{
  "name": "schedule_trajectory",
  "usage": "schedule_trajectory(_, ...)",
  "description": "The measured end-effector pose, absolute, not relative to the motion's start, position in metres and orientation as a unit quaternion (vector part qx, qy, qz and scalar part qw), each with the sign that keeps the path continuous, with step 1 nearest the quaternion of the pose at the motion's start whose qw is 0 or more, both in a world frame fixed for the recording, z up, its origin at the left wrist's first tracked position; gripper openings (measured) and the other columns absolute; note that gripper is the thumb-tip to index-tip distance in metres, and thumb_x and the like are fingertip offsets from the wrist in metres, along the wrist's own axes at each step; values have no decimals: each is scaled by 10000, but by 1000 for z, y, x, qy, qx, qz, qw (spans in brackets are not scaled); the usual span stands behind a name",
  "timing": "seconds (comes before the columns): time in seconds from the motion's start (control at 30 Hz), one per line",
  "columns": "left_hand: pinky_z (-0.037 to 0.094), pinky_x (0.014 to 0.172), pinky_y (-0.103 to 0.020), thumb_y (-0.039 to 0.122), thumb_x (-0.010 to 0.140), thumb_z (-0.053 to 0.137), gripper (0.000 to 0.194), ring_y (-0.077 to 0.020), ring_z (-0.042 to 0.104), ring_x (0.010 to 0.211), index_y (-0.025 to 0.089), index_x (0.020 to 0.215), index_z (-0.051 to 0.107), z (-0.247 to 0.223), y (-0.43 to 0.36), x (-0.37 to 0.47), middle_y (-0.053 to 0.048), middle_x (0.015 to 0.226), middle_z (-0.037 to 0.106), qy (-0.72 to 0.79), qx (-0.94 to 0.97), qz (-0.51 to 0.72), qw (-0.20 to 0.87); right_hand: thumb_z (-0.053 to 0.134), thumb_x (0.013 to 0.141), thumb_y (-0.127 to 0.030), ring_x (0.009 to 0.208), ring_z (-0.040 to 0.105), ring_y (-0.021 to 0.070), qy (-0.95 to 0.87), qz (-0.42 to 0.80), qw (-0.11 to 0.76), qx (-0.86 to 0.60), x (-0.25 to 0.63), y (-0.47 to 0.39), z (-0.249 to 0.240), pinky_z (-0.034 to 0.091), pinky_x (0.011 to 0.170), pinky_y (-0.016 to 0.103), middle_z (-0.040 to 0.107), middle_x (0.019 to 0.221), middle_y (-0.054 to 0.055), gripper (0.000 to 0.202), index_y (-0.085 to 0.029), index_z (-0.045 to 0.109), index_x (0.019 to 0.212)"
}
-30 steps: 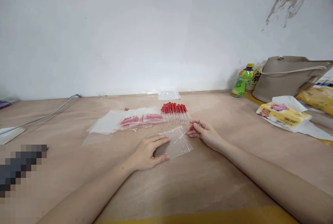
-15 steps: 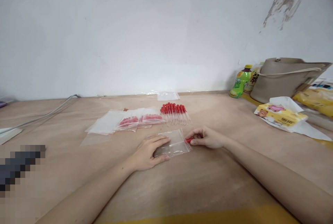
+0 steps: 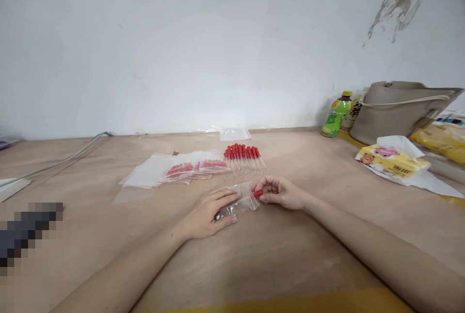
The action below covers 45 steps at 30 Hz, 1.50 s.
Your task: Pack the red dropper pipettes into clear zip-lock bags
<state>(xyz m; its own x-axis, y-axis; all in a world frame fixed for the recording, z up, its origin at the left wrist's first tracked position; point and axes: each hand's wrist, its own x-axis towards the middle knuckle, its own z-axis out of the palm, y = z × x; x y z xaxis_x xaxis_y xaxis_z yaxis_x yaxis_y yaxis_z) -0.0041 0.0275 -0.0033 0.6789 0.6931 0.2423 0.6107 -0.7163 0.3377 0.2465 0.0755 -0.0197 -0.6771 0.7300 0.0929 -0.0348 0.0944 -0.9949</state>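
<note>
A small clear zip bag (image 3: pixel 244 193) lies on the table in front of me. My left hand (image 3: pixel 209 213) rests across its closed side, thumb and fingers spread apart. At the bag's red-striped mouth, my right hand (image 3: pixel 278 193) pinches a dropper with a red bulb (image 3: pixel 258 193). The dropper's thin clear stem reaches into the bag, where the film partly blurs it. Just behind, several more red-bulbed droppers (image 3: pixel 241 152) lie side by side in a row, stems toward me.
Filled zip bags (image 3: pixel 180 169) and flat unfilled bags (image 3: pixel 148 171) lie to the left, another bag (image 3: pixel 234 134) near the wall. A green bottle (image 3: pixel 336 115), grey handbag (image 3: pixel 385 114) and tissue pack (image 3: pixel 394 160) are at right. A cable (image 3: pixel 78 154) runs at left.
My right hand has shifted slightly left with the dropper, which shows more plainly at the bag's mouth. The bag's right end has bunched up. My left hand stays in place.
</note>
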Motion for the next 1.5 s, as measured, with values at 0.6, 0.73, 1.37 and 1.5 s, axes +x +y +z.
schedule_trajectory(0.6, 323, 999, -380, 427, 828, 496, 498, -214, 393, 1186, 261, 1284, 382, -5, 27, -4, -48, 1288, 440, 350, 909, 185, 132, 660, 652, -373, 593, 538, 92, -735, 563, 228, -302, 242, 76, -13, 420, 579, 214, 622, 644, 5, 234, -139, 666, 665)
schedule_trajectory(0.73, 326, 1000, -371, 427, 827, 499, 493, -208, 389, 1190, 268, 1280, 385, -3, 26, -4, -40, 1294, 431, 356, 907, 185, 131, 653, 655, -384, 587, 516, 84, -740, 540, 243, -318, 244, 77, -14, 402, 569, 206, 606, 679, -3, 254, -146, 659, 743)
schedule_trajectory(1.37, 406, 896, -353, 447, 741, 592, 358, -234, 492, 1072, 202, 993, 522, -7, 26, -6, -75, 1213, 487, 373, 885, 249, 128, 597, 682, -363, 266, 309, 18, -601, 596, 252, -469, 231, 57, -7, 164, 262, 145, 484, 407, -81, 229, -168, 478, 670)
schedule_trajectory(1.5, 451, 791, -324, 446, 731, 599, 293, -208, 553, 929, 185, 796, 483, -5, 26, -5, -64, 1117, 543, 384, 879, 243, 146, 614, 661, -373, 251, 281, 24, -581, 569, 284, -507, 235, 64, -11, 166, 258, 155, 516, 470, -96, 310, -190, 463, 861)
